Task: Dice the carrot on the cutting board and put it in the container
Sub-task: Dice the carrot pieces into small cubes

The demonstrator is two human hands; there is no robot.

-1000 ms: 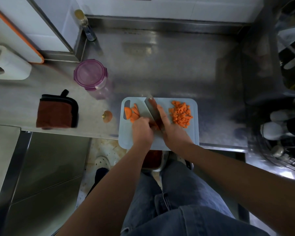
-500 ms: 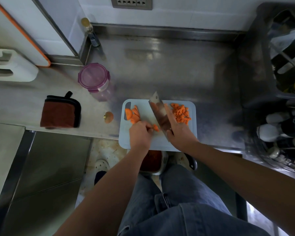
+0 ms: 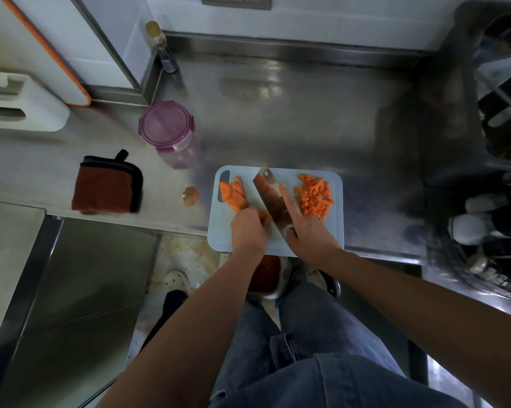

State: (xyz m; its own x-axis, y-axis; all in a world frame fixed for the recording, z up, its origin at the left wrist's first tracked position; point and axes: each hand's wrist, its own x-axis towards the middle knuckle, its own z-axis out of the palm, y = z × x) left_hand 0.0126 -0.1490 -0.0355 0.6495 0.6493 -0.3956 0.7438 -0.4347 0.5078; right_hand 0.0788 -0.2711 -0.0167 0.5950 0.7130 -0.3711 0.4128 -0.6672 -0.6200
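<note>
Carrot slices [image 3: 235, 194] wait at the left of our cutting board [image 3: 335, 231], dice [image 3: 314, 198] heaped at the right.
Our knife [image 3: 270, 198] has lifted since a second ago, face tilted up. Our right hand [image 3: 307, 234] grips it, forefinger along the blade, and our left hand [image 3: 248, 231] curls over a carrot piece [image 3: 268, 215]. We judge more cuts are due before the lidded container [image 3: 167, 129].

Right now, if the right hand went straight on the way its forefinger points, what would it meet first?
Likely nothing: the right hand points along the knife, past the far edge of the cutting board, onto the steel counter. Depth unclear.
</note>
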